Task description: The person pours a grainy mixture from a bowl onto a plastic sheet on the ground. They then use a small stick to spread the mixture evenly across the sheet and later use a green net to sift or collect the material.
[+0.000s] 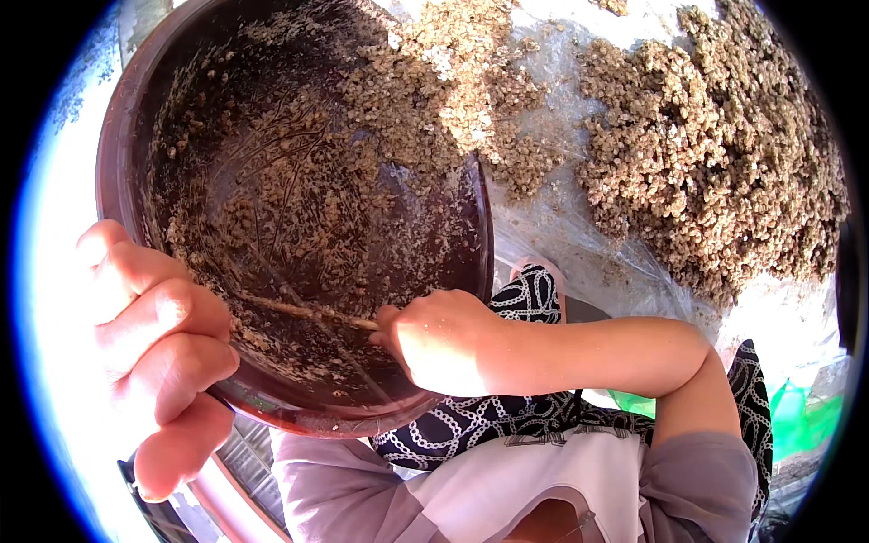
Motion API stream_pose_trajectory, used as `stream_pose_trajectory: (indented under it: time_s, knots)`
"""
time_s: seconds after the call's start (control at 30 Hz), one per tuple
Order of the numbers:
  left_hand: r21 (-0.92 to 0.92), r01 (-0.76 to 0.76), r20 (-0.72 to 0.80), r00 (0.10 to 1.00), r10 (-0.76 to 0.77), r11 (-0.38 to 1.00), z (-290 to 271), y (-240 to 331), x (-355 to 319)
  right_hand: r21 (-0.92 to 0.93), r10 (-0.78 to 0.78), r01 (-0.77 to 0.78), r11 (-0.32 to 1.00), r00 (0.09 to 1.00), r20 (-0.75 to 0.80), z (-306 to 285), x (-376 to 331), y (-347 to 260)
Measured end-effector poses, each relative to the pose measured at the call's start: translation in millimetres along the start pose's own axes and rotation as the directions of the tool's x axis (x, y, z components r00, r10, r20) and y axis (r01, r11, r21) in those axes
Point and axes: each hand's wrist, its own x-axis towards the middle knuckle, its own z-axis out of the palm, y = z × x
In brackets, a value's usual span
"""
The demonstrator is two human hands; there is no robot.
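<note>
In the head view, the big dark brown basin (119, 167) sits in front of me, tipped toward its far right side. My left hand (167, 348) is at the basin's near left edge, its fingers curled in and gripping the rim, with the basin's hollow just to their right. I can't see my left thumb clearly enough to place it.

My right hand (439, 335) is over the near right part of the basin, its fingers closed round the end of a thin stick (303, 310). From those fingertips the stick runs leftward inside the basin, toward my left hand.

Brown, crumbly grain (290, 208) coats the basin's floor and walls, beyond the fingers of both my hands. More of it lies in a loose pile (462, 90) across the basin's far right edge, reaching out onto clear plastic (566, 226). A larger heap (715, 154) lies on that plastic, well to the right of the basin. Below the basin are my black-and-white patterned trousers (484, 425) and pale shirt (516, 471); something bright green (806, 421) shows far to its lower right.
</note>
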Motion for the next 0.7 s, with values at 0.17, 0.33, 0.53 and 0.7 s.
stream_pose_trajectory:
  time_s: [0.17, 0.33, 0.53, 0.7]
  knots:
    - [-0.010, -0.029, -0.072, 0.997, 0.028, 1.000, 5.9, 0.6, -5.2, -0.169, -0.016, -0.063, 0.984, 0.902, -0.431, -50.3, 81.7, 22.6]
    - [0.015, -0.018, 0.002, 1.000, 0.017, 1.000, 0.0, 2.6, -4.6, -0.387, -0.060, -0.078, 0.919, 0.941, -0.333, -14.7, 35.0, 20.0]
    - [0.002, 0.017, -0.066, 0.998, -0.017, 1.000, 6.5, 12.7, 6.0, -0.590, -0.056, -0.194, 0.784, 0.924, -0.378, -48.6, 105.8, 63.0]
    - [-0.010, 0.070, -0.142, 0.987, -0.071, 0.998, 16.9, 10.6, 1.5, -0.342, -0.128, -0.050, 0.938, 0.868, -0.480, 6.5, 43.0, 19.2]
